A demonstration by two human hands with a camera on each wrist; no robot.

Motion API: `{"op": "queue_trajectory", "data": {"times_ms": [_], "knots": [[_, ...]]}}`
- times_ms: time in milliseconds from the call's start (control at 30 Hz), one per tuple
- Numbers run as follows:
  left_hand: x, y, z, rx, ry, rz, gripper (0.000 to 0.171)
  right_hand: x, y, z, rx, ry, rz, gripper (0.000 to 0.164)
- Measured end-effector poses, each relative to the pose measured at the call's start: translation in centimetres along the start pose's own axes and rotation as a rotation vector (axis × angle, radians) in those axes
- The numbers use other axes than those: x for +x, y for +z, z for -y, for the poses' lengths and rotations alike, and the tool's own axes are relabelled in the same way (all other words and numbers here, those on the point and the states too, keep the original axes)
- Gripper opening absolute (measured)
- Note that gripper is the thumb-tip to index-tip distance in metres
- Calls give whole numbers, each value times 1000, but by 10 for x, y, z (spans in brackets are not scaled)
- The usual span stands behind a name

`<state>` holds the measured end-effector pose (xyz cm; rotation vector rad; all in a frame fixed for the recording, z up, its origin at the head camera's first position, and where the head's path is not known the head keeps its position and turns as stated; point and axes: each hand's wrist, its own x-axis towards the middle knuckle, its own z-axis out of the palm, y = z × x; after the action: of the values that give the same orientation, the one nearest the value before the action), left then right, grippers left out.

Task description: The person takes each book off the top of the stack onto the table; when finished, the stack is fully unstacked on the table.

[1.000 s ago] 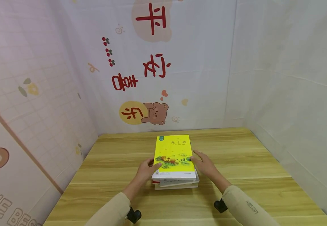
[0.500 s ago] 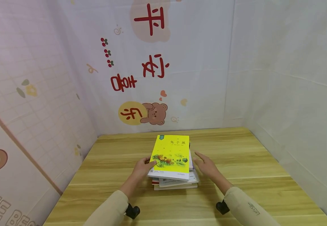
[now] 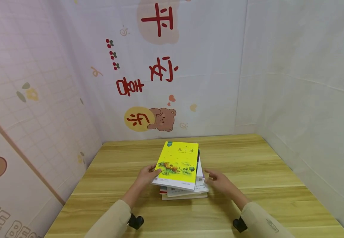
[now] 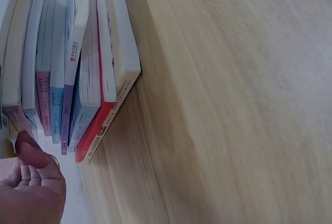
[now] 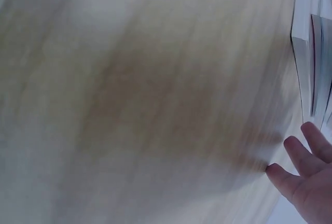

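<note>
A yellow picture-covered book point(image 3: 177, 158) lies slanted on top of a stack of books point(image 3: 186, 195) on the table, its near left corner sticking out past the pile. My left hand point(image 3: 146, 175) pinches the book's left edge, thumb on the cover and fingers underneath. In the left wrist view, the left hand point(image 4: 36, 182) is beside the stack's coloured spines point(image 4: 57, 102) of pink, blue, purple and red. To the right of the pile, my right hand point(image 3: 218, 180) holds nothing. Its spread fingers appear near the books' page edges point(image 5: 303, 73) in the right wrist view.
The wood-grain table point(image 3: 124, 162) extends around the stack on every side. A white printed cloth point(image 3: 210, 66) with red characters and a bear stands behind it, with similar cloth to the left and right.
My left hand has drawn the yellow book leftward and turned it slightly, uncovering the right side of books below. The right hand has let go of its edge and moved slightly right.
</note>
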<state>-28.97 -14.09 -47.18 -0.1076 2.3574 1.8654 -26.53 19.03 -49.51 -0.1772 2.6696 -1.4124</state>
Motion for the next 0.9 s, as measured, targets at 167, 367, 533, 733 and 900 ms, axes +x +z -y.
{"op": "queue_trajectory", "data": {"times_ms": [167, 367, 533, 733, 900], "knots": [[-5, -6, 1, -17, -7, 9, 56, -4, 3, 0, 17, 21, 26, 52], [-11, -11, 5, -63, -16, 62, 60, -8, 4, 2, 0, 20, 30, 52], [-17, -14, 7, -136, 15, 129, 59, -8, 6, -1, 20, 10, 44, 55], [-21, -14, 10, -181, 19, 157, 61, -9, 5, -3, 2, 7, 49, 55], [-28, -16, 8, -183, 9, 132, 58, -9, 6, -1, -11, 11, 63, 55]]}}
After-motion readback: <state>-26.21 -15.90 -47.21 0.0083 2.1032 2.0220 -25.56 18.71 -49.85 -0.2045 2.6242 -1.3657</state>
